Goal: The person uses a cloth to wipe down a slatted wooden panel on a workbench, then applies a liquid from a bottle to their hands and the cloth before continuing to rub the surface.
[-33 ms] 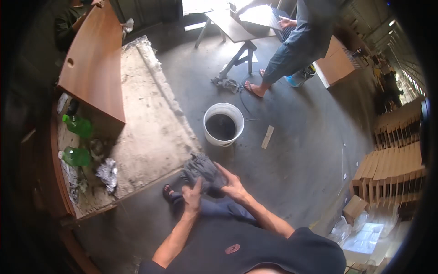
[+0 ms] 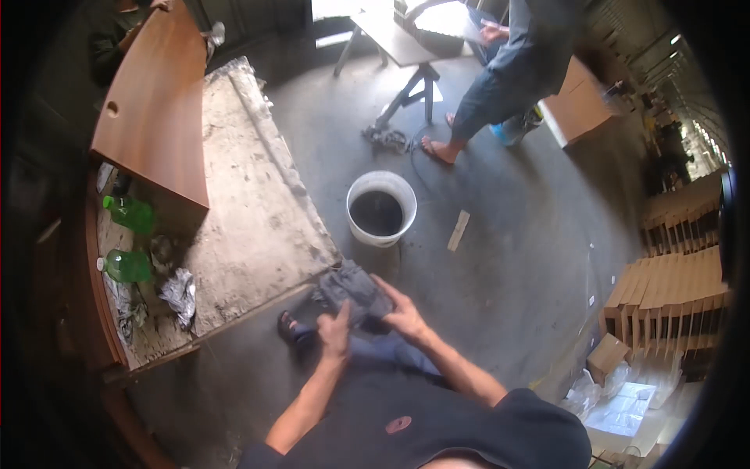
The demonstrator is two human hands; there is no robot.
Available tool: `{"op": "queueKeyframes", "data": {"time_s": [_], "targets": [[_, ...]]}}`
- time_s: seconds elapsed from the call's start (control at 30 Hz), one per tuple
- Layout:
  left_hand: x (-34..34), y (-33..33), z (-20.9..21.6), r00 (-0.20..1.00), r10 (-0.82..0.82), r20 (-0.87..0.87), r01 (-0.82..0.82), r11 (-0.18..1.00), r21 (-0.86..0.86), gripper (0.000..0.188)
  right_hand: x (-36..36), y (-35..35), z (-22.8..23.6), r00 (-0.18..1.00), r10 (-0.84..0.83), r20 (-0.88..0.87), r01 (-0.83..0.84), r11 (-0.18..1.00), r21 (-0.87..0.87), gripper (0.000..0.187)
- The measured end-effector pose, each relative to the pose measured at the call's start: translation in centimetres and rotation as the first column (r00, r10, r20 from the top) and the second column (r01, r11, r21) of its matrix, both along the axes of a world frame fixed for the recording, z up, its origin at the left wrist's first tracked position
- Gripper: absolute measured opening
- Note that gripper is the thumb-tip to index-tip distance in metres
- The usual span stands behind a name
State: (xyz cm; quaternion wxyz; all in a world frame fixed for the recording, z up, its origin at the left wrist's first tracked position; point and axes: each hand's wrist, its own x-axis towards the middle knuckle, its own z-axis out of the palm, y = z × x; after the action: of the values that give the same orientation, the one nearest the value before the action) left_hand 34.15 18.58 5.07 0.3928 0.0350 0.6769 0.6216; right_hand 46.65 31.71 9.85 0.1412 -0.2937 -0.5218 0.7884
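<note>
A crumpled dark grey rag point(image 2: 351, 292) is held in front of my body, beside the near corner of the worktable. My left hand point(image 2: 336, 332) grips its lower left side, with the thumb lying along the cloth. At its right edge my right hand point(image 2: 403, 314) is closed on the same rag, its fingers partly hidden behind the folds. Just beyond the rag, a white bucket point(image 2: 355, 227) with dark contents stands on the floor.
The pale, stained worktable point(image 2: 250, 187) on the left bears a brown wooden panel point(image 2: 156, 117), which another person holds, green bottles point(image 2: 129, 266) and crumpled foil point(image 2: 180, 297). A second person point(image 2: 500, 102) stands by a trestle table point(image 2: 394, 39). Cardboard point(image 2: 664, 289) is stacked at right.
The rag looks a little flatter between my hands. My left hand has shifted slightly right. The whole view has moved a little.
</note>
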Motion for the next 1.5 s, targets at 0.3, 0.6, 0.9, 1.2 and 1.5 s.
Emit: {"op": "queueKeyframes", "data": {"time_s": [0.3,0.6,0.9,1.2,1.5], "targets": [[5.8,14.9,-6.2,0.899,0.142,0.414,-0.195,0.977,0.089,0.041,5.3,13.0,-10.6,0.960,0.017,0.279,-0.046,0.994,0.096,0.061],[6.5,17.9,-24.5,0.986,-0.056,0.156,0.078,0.988,-0.136,0.061,-3.9,28.8,-34.1,0.723,-0.069,0.687,-0.312,0.855,0.414,0.036],[11.1,15.9,-34.1,0.978,0.060,0.202,0.016,0.935,-0.355,0.045,-12.1,29.1,-58.4,0.036,0.218,0.975,-0.974,-0.209,0.083,0.030],[11.4,19.0,-32.5,0.995,0.048,0.082,-0.018,0.943,-0.332,0.039,-12.4,29.4,-63.6,0.171,0.213,0.962,-0.976,-0.098,0.195,0.030],[7.0,27.8,-32.3,0.900,0.434,-0.028,-0.434,0.901,0.002,0.041,-8.2,39.0,-37.2,0.289,0.669,0.685,-0.950,0.289,0.119,0.032]]}}
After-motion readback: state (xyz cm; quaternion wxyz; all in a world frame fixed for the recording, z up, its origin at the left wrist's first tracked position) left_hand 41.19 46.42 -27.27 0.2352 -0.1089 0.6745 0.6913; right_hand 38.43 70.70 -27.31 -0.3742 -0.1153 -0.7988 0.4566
